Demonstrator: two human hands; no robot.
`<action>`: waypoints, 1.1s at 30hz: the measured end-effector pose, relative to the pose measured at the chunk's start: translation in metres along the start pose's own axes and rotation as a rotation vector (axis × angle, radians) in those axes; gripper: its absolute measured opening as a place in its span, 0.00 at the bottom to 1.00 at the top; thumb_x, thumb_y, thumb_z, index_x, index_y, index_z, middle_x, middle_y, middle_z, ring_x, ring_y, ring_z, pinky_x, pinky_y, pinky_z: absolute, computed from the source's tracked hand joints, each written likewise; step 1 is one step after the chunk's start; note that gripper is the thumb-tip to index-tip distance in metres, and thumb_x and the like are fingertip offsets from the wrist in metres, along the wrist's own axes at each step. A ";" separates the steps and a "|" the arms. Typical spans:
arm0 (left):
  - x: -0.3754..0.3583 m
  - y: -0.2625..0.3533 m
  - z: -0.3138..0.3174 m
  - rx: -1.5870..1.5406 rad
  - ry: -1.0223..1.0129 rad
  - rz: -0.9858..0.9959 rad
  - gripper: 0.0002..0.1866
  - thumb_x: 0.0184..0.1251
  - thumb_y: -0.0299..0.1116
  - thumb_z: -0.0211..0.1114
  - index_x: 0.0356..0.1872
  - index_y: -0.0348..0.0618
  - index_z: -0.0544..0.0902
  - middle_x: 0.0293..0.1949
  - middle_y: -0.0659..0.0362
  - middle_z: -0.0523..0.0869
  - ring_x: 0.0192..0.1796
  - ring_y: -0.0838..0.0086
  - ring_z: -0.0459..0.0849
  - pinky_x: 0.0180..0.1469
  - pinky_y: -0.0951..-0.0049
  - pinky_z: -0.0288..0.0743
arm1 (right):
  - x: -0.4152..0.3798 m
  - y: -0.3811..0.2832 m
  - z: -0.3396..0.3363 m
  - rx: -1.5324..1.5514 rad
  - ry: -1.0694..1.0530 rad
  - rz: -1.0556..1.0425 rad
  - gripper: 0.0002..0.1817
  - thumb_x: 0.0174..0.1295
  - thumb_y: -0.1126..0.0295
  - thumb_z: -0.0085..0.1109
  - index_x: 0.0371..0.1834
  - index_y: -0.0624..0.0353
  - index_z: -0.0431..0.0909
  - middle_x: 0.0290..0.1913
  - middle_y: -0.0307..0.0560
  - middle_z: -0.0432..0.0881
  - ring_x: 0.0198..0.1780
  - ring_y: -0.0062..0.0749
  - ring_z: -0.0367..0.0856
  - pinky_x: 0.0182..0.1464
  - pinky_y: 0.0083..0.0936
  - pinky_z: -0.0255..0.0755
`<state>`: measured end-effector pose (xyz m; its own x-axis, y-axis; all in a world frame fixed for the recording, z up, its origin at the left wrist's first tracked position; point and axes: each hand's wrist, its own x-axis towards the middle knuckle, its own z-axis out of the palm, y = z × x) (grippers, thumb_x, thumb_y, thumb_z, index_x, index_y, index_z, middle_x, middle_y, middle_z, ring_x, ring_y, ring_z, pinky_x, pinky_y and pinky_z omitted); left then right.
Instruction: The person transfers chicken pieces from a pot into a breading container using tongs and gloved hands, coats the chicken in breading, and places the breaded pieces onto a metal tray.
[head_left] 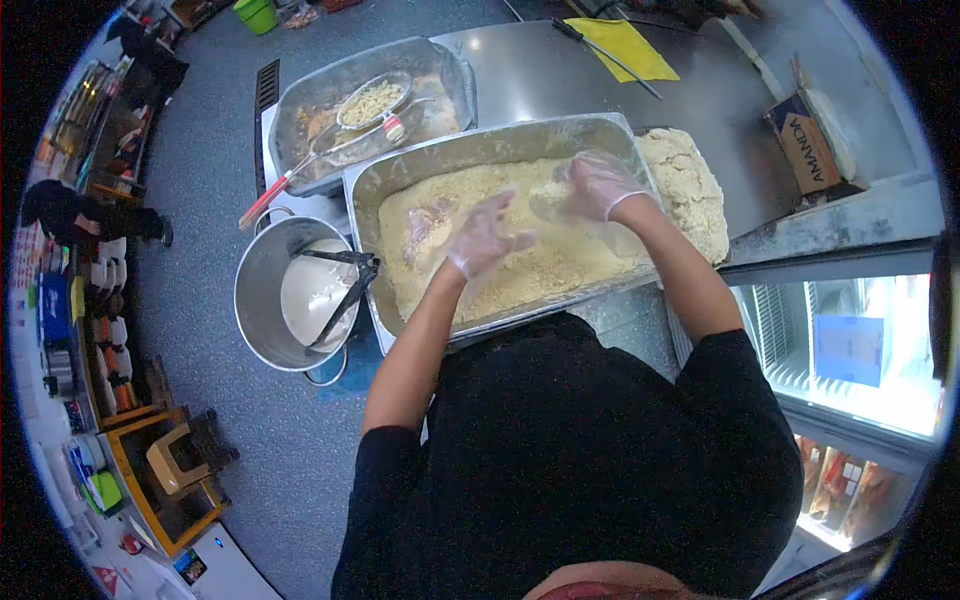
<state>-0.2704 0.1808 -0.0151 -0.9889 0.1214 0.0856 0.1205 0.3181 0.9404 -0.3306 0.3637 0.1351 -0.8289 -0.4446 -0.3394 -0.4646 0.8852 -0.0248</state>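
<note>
A deep metal pan holds a bed of pale yellow, flour-like breading. Pinkish raw pieces, perhaps meat, lie partly covered in it at the left. My left hand, in a clear plastic glove, is over the breading beside these pieces, fingers spread and holding nothing. Also gloved, my right hand is low at the pan's far right with its fingers curled in. Around its fingertips is a pale, blurred patch of breading; I cannot tell what the fingers hold.
Left of the pan stands a metal pot of white liquid with black tongs in it. Behind are a grey tub and a red-handled strainer. More breading sits at the right, near a lit fridge. Another person is far left.
</note>
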 end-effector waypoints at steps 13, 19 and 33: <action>0.019 0.054 -0.059 0.947 -0.192 0.113 0.12 0.51 0.35 0.61 0.32 0.35 0.80 0.32 0.39 0.81 0.35 0.53 0.83 0.37 0.60 0.75 | 0.006 0.020 0.065 0.579 0.067 0.160 0.26 0.48 0.63 0.65 0.55 0.47 0.77 0.52 0.52 0.79 0.52 0.43 0.78 0.58 0.31 0.69; 0.021 0.082 -0.066 1.082 -0.204 -0.271 0.12 0.46 0.35 0.64 0.27 0.36 0.83 0.33 0.42 0.84 0.40 0.50 0.83 0.42 0.57 0.77 | 0.022 0.028 0.128 0.659 0.258 -0.140 0.29 0.43 0.87 0.45 0.51 0.54 0.78 0.53 0.53 0.79 0.56 0.45 0.76 0.61 0.31 0.67; 0.080 0.221 0.027 1.160 -0.303 -0.307 0.28 0.40 0.52 0.76 0.35 0.37 0.83 0.31 0.52 0.83 0.33 0.66 0.80 0.36 0.67 0.74 | 0.013 0.120 0.082 1.656 -0.599 -0.609 0.52 0.42 0.62 0.75 0.70 0.62 0.53 0.65 0.62 0.64 0.67 0.41 0.64 0.64 0.31 0.64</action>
<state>-0.3209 0.2864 0.1910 -0.9485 0.0584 -0.3115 0.0460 0.9978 0.0469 -0.3714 0.4752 0.0511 -0.3088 -0.9361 -0.1684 0.4256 0.0223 -0.9047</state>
